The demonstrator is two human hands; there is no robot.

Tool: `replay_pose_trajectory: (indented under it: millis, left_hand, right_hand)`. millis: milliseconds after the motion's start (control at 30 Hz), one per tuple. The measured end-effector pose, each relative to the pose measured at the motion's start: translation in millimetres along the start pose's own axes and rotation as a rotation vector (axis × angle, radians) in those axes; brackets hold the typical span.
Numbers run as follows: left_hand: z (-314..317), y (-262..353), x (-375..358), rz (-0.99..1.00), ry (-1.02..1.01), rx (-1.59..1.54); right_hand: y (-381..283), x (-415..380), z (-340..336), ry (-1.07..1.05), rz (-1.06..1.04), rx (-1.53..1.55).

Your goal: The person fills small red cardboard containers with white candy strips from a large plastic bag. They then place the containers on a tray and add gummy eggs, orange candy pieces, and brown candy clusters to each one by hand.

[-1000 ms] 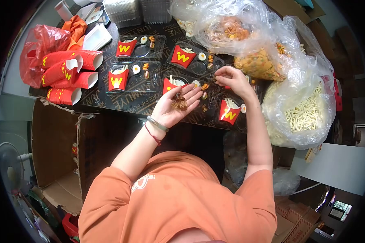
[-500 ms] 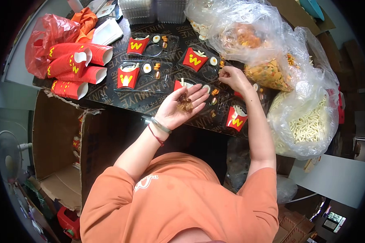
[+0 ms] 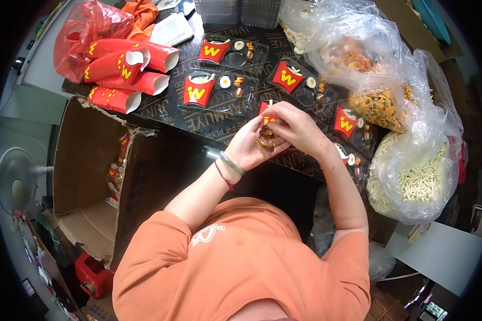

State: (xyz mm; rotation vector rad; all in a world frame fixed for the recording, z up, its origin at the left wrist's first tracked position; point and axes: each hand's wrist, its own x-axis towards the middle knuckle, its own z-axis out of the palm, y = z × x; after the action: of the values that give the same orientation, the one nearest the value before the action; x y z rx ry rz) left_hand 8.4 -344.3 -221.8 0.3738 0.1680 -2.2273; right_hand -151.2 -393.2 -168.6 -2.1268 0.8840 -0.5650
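Observation:
My left hand (image 3: 243, 144) is palm up above the table's near edge, cupping several small translucent amber-brown pieces (image 3: 265, 141), too small to name. Over that palm, my right hand (image 3: 301, 128) has its thumb and fingertips together at the pieces; what lies between them is hidden. Behind the hands a red toy fries box (image 3: 266, 107) is partly covered. Clear plastic trays around them hold more red toy fries boxes with a yellow letter (image 3: 198, 91), small toy fried eggs (image 3: 225, 82) and tiny toy burgers (image 3: 238, 92).
Bags of white toy fries (image 3: 419, 181) and of colourful small pieces (image 3: 381, 109) line the right side. Stacked red fries cartons (image 3: 112, 70) lie at left beside a red plastic bag (image 3: 93, 35). An open cardboard box (image 3: 83, 176) stands below the table's left edge.
My right hand has moved left from a tray at the right to the pieces in my left palm. The left fingers have curled in. The view has shifted, so the table appears farther right.

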Motion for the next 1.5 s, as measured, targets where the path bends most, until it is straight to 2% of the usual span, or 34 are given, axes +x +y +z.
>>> replay_pose_trajectory:
  millis: [33, 67, 133, 267, 333, 367, 433, 467, 600, 667, 700, 733, 767, 800, 900, 933, 1000, 1067, 1133, 1267, 1333, 1367, 1433, 1500]
  left_hand:
    - [-3, 2, -1, -0.029, -0.120, -0.104]
    - [-3, 4, -4, -0.019, -0.119, -0.108]
    - [-2, 10, -8, -0.002, -0.140, -0.178]
    - [-16, 23, -8, 0.014, -0.169, -0.215]
    - [-34, 28, -4, 0.036, -0.466, -0.314]
    - [-30, 31, -7, 0.046, -0.468, -0.314]
    - [-22, 36, -15, 0.060, -0.289, -0.316]
    - [-11, 35, -20, 0.150, -0.105, -0.195]
    - [-20, 40, -26, 0.143, -0.126, -0.246]
    - [-32, 45, -26, 0.181, -0.213, -0.250]
    - [-37, 48, -24, 0.216, -0.417, -0.265]
    - [-42, 49, -24, 0.264, -0.196, -0.244]
    - [-18, 51, -34, 0.307, 0.025, -0.222]
    - [-24, 57, -36, 0.331, 0.032, -0.196]
    - [-22, 75, -45, 0.512, 0.216, -0.148]
    - [-23, 80, -47, 0.534, 0.212, -0.136]
    - [-21, 87, -48, 0.568, 0.223, -0.124]
    - [-26, 91, -45, 0.565, 0.204, -0.140]
    - [-32, 92, -43, 0.555, 0.186, -0.152]
    - [-33, 92, -42, 0.552, 0.185, -0.161]
    - [-33, 92, -43, 0.550, 0.180, -0.164]
    - [-33, 92, -44, 0.537, 0.163, -0.170]
    - [-32, 93, -44, 0.521, 0.145, -0.172]
    - [-32, 92, -45, 0.452, 0.056, -0.199]
  right_hand:
    - [-1, 1, 2, -0.010, -0.014, -0.074]
    - [1, 3, 3, -0.018, -0.019, -0.072]
    - [6, 8, 6, -0.020, -0.202, -0.123]
    - [-3, 17, 18, 0.066, -0.214, -0.156]
    - [-14, 20, 29, 0.210, -0.003, 0.039]
    - [-23, 22, 34, 0.249, -0.011, 0.005]
    - [-24, 26, 44, 0.168, -0.166, -0.149]
    - [-27, 25, 53, 0.226, -0.203, -0.202]
    - [-27, 32, 59, 0.176, -0.154, -0.194]
    - [-25, 39, 60, 0.207, -0.049, 0.194]
    - [-24, 42, 54, 0.159, 0.056, 0.291]
    - [-21, 46, 52, 0.181, 0.082, 0.405]
    - [-16, 51, 50, 0.204, 0.109, 0.519]
    - [-6, 56, 47, 0.171, 0.135, 0.653]
    - [10, 69, 28, 0.085, 0.262, 0.653]
    - [13, 73, 25, 0.084, 0.265, 0.653]
    - [11, 86, 19, -0.106, 0.345, 0.530]
    - [20, 98, 21, -0.146, 0.363, 0.489]
    - [27, 109, 23, -0.380, 0.366, 0.226]
    - [25, 115, 34, -0.364, 0.364, 0.100]
    - [27, 112, 40, -0.288, 0.164, -0.090]
    - [26, 109, 42, -0.288, 0.164, -0.090]
    - [22, 102, 45, -0.174, 0.093, -0.279]
    - [16, 95, 43, -0.141, 0.098, -0.267]
